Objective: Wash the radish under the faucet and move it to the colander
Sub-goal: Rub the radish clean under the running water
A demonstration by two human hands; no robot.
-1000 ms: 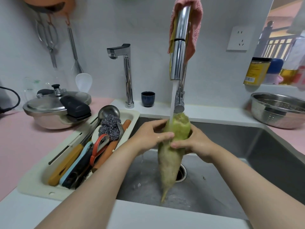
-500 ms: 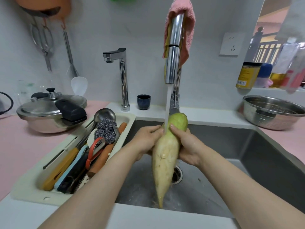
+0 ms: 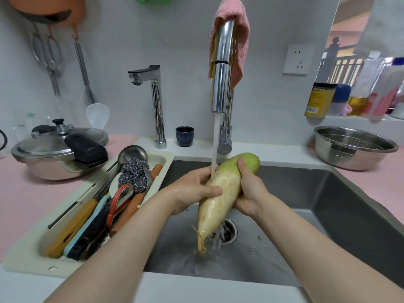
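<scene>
1. Both hands grip the radish [image 3: 220,193] over the sink [image 3: 306,193], under the faucet [image 3: 220,84] stream: left hand [image 3: 194,189] mid-body, right hand [image 3: 249,191] near the green top.
2. The colander [image 3: 354,147] sits at the counter's right edge.

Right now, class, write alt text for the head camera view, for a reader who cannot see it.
A left hand and right hand hold a long radish tilted under water running from the faucet over a steel sink, green top up. A metal colander sits on the counter to the right.
</scene>
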